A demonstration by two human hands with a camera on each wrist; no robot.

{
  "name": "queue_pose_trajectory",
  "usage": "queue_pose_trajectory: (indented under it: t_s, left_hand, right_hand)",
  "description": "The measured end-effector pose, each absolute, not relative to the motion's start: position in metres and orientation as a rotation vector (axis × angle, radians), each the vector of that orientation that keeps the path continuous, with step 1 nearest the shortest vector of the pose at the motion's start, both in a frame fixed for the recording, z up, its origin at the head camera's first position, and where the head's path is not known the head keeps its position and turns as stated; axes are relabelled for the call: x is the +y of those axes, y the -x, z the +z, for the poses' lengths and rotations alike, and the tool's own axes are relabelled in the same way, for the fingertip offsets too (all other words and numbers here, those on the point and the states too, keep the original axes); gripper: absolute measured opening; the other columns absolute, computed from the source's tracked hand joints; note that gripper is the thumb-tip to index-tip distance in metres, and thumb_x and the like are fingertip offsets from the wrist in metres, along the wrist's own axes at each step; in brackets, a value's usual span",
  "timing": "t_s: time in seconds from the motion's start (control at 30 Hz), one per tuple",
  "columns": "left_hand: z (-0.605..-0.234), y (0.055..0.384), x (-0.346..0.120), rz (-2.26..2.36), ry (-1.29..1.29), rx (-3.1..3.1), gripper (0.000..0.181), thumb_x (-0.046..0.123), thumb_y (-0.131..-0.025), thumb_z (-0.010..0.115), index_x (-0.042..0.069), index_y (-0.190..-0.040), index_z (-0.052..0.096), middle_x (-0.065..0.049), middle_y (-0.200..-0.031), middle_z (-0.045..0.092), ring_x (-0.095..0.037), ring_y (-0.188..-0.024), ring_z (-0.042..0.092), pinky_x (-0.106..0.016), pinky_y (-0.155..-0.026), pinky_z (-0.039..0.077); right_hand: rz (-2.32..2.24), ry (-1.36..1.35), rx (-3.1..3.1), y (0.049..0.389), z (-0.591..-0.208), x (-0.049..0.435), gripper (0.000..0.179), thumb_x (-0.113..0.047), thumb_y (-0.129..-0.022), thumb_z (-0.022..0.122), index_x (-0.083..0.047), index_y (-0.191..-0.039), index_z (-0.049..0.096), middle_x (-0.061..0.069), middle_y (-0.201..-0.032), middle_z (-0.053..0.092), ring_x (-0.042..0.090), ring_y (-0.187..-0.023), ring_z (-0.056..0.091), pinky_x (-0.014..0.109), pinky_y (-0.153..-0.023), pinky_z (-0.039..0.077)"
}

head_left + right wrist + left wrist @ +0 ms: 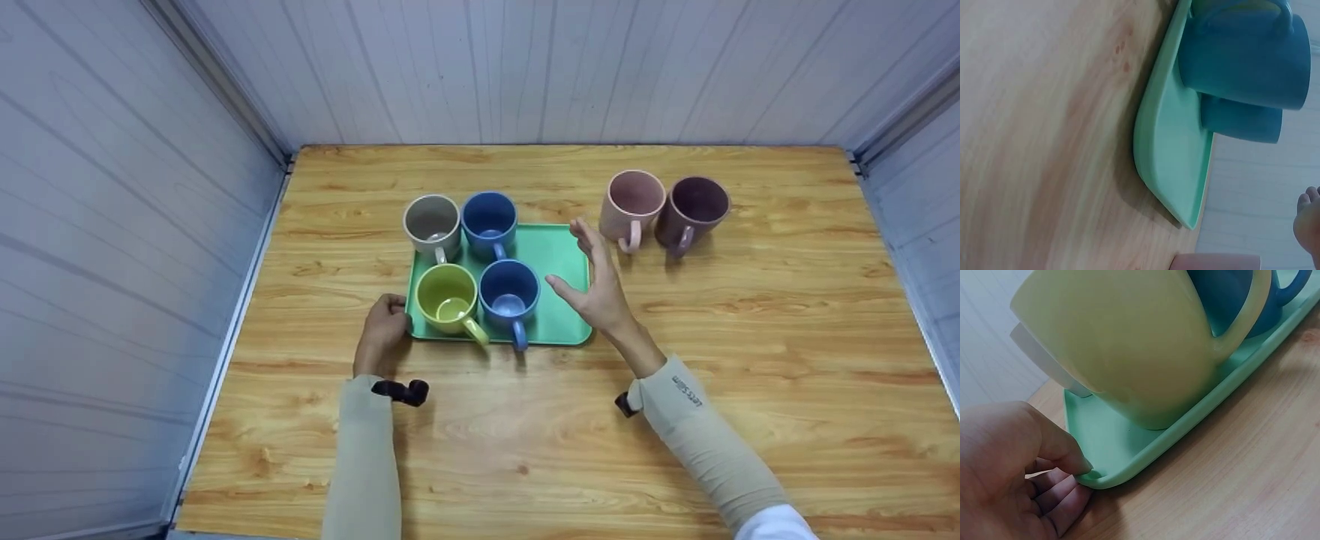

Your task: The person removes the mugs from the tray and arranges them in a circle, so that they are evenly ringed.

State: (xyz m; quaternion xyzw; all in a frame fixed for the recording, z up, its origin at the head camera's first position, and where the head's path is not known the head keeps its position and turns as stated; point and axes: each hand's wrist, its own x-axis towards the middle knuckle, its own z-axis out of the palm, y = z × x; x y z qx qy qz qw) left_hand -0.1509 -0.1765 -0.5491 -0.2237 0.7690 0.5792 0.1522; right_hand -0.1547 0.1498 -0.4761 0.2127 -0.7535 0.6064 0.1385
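The green tray (559,322) lies flat on the wood-grain table (495,450), near the middle of its width, with one long side facing the person. The left hand (384,326) grips the tray at its near left corner: the thumb bears on the rim and the other fingers are curled beneath it. The right hand (600,289) is positioned at the right end of the tray, holding nothing; its thumb is spread apart from the fingers, which are extended toward the far side. Four upright mugs occupy the left and middle portion of the tray in two rows. Far row, left to right: grey mug (433,225), far blue mug (490,225). Near row, left to right: yellow mug (448,296), near blue mug (510,292). The yellow mug's handle points near and right; the near blue mug's handle points near. On the table, beyond the tray to the far right, the pink mug (626,210) stands upright just beside the purple mug (691,214), both handles facing near.
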Motion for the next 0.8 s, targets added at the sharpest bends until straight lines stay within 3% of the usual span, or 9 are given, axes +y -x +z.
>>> queue_pose_trajectory:
  t_s: [0.8]
  left_hand:
    - [-0.548,0.15,-0.179,1.557,0.576,2.284,0.04,-0.001,-0.087,0.038,-0.001,-0.126,0.048,-0.015,-0.112,0.053,-0.023,-0.097,0.051,-0.031,-0.084,0.042]
  right_hand:
    - [1.77,-0.702,-2.336,0.139,-0.49,0.124,0.077,-0.005,-0.079,0.074,0.012,-0.141,0.032,0.026,-0.142,0.037,0.038,-0.133,0.037,0.05,-0.11,0.03]
